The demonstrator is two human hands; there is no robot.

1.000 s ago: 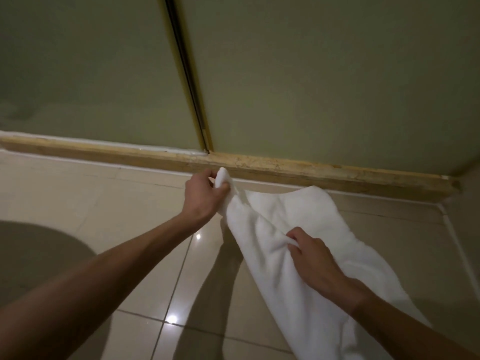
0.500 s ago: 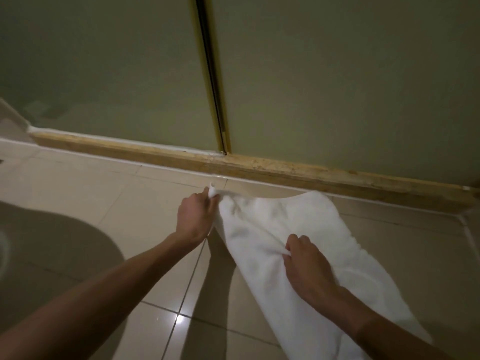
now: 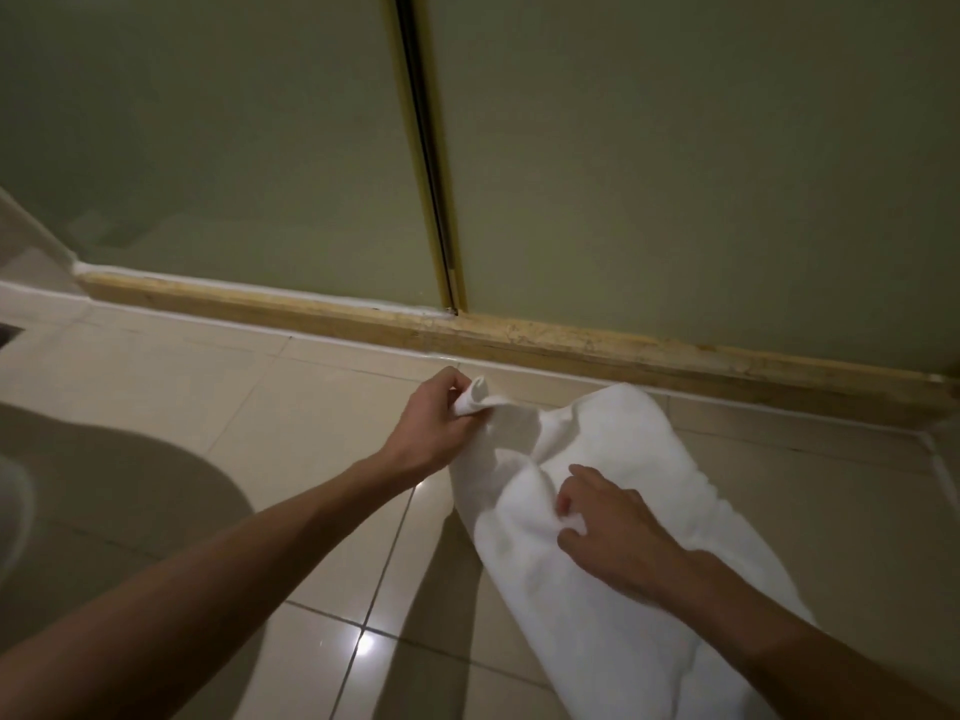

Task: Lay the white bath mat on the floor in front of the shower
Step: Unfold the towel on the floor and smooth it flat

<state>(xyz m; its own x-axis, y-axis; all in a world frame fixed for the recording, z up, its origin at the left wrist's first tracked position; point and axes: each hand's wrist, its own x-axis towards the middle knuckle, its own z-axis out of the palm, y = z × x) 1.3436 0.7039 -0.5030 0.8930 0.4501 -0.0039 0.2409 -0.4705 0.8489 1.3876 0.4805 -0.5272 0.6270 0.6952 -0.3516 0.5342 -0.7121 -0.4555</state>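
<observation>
Far across the scene, frosted sliding shower doors [image 3: 675, 174] over a worn wooden sill [image 3: 571, 350], with glossy beige floor tiles [image 3: 208, 433] nearer. On the tiles right of centre, just short of the sill, a rumpled white bath mat [image 3: 623, 449]. Left hand [image 3: 436, 423] pinching its far left corner in curled fingers; right hand [image 3: 618, 532] nearer, pinching a fold on top.

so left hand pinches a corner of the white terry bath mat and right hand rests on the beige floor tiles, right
No: the head view shows the right hand gripping a fold of the white terry bath mat, not resting on beige floor tiles. The left hand does pinch its corner.
</observation>
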